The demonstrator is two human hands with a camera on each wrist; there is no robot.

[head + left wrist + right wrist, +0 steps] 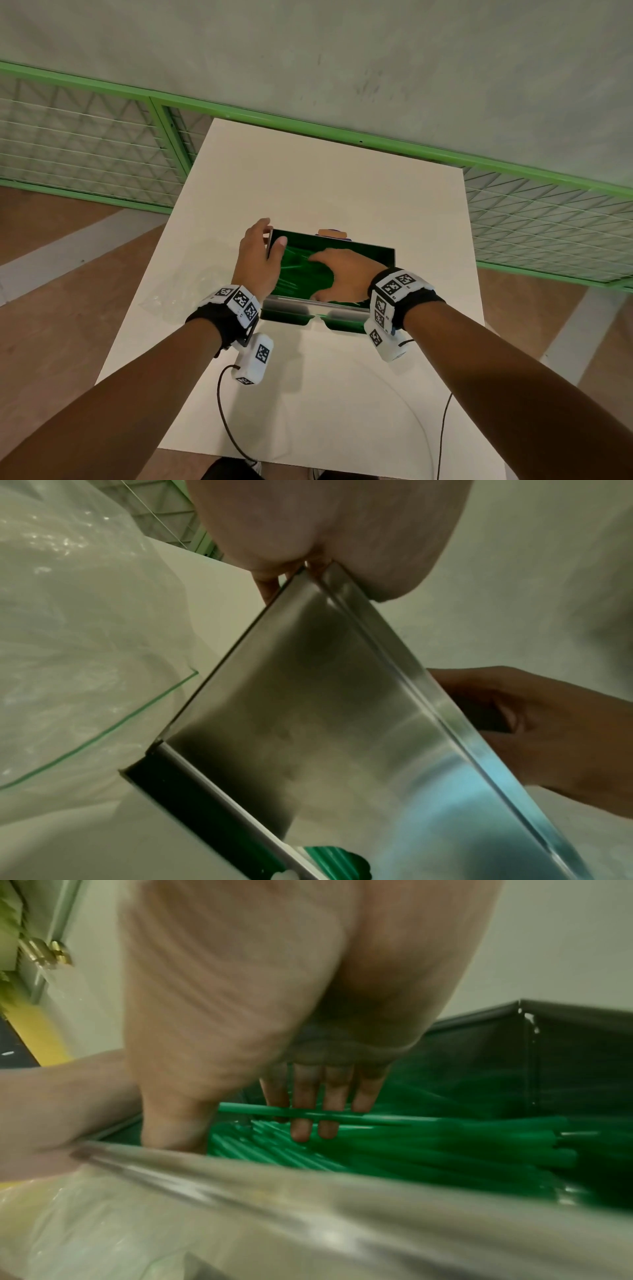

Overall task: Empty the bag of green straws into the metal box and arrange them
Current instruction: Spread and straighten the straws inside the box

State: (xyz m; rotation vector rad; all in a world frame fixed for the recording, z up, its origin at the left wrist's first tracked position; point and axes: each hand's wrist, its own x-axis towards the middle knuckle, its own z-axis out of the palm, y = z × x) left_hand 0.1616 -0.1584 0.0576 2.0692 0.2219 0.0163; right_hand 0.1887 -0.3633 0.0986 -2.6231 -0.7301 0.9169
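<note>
Left hand [260, 255] grips the metal box [387, 251] wall at 9 o'clock; right hand [337, 274], fingers extended, rests on the green straws [294, 265] inside.

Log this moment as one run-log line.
stage: arranging | left hand: grips box left wall | right hand: fingers spread on straws inside box | bag: empty, on table left of box

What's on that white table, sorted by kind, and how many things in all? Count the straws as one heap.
Metal box: 1
Heap of green straws: 1 (too many to count singly)
Clear plastic bag: 1
Small thing behind the box: 1, cannot tell what
Total: 4
</note>
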